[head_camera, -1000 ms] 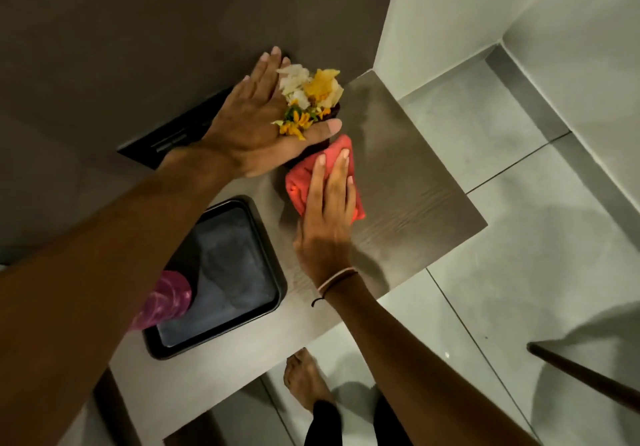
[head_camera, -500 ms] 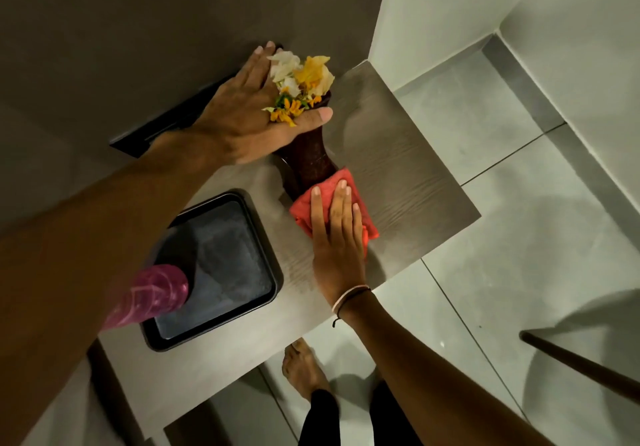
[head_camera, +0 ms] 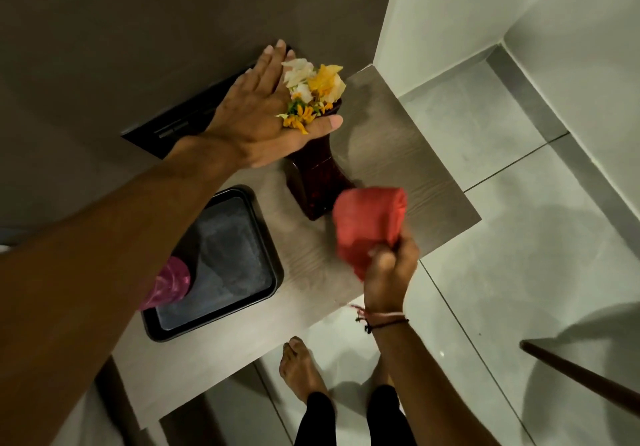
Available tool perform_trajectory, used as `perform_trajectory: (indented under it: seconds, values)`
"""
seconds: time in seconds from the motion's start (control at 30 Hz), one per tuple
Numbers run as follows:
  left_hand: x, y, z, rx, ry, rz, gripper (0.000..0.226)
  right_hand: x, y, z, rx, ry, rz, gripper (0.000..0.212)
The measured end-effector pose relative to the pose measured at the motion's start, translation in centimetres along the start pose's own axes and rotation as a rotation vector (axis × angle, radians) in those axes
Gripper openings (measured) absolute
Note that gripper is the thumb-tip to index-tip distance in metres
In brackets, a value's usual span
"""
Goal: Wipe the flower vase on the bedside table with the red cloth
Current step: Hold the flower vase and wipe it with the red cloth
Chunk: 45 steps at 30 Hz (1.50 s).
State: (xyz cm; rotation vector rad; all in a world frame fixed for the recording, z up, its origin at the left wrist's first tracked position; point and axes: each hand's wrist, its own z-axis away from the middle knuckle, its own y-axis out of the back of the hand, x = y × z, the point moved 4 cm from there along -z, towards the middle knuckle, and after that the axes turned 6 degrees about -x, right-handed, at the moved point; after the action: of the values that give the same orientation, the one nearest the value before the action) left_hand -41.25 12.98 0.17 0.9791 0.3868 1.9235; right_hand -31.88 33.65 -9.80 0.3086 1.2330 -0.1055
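I see the dark red-brown flower vase (head_camera: 313,182) upright on the bedside table (head_camera: 415,182), its top between my left thumb and fingers. The red cloth (head_camera: 367,224) is bunched above my right fingers, beside its base.

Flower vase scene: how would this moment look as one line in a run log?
left hand: open, steadying flower vase top | right hand: gripping red cloth, beside vase base | bedside table: vase upright

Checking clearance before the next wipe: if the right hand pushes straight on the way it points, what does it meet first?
Probably the dark vase: the right hand points its red cloth up-left at the vase's lower body. The cloth would touch first, though depth is unclear.
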Motion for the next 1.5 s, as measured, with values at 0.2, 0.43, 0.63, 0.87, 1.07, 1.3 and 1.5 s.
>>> perform_trajectory:
  seconds: [0.2, 0.43, 0.63, 0.87, 1.07, 1.3, 1.5]
  values:
    - [-0.9, 2.8, -2.3, 0.202, -0.038, -0.403, 0.154, -2.0, -7.2, -0.7, -0.179, 0.230, 0.412, 0.080]
    - [-0.6, 3.1, -3.4, 0.230, -0.103, -0.489, 0.154, 2.0, -9.9, 3.5, -0.185, 0.255, 0.784, 0.065]
    - [0.0, 3.5, -2.7, 0.253, -0.106, -0.406, 0.160, 2.3, -8.6, 5.1, -0.376, 0.247, 0.748, 0.072]
    - [-1.7, 3.5, -4.0, 0.284, -0.089, -0.455, 0.133, 4.2, -5.6, 5.5, -0.696, 0.138, 0.763, 0.081]
    - [-1.2, 3.1, -3.4, 0.336, -0.119, -0.408, 0.146, 2.3, -2.6, 5.8, -0.280, -0.210, 0.100, 0.042]
    - [-0.2, 2.7, -2.2, 0.329, -0.082, -0.412, 0.151, -3.7, -4.2, 0.0, -0.038, -0.038, -0.260, 0.073]
    - [0.2, 3.1, -1.8, 0.309, -0.074, -0.376, 0.158, -5.0, -10.9, -0.3, -0.246, 0.179, 0.197, 0.093]
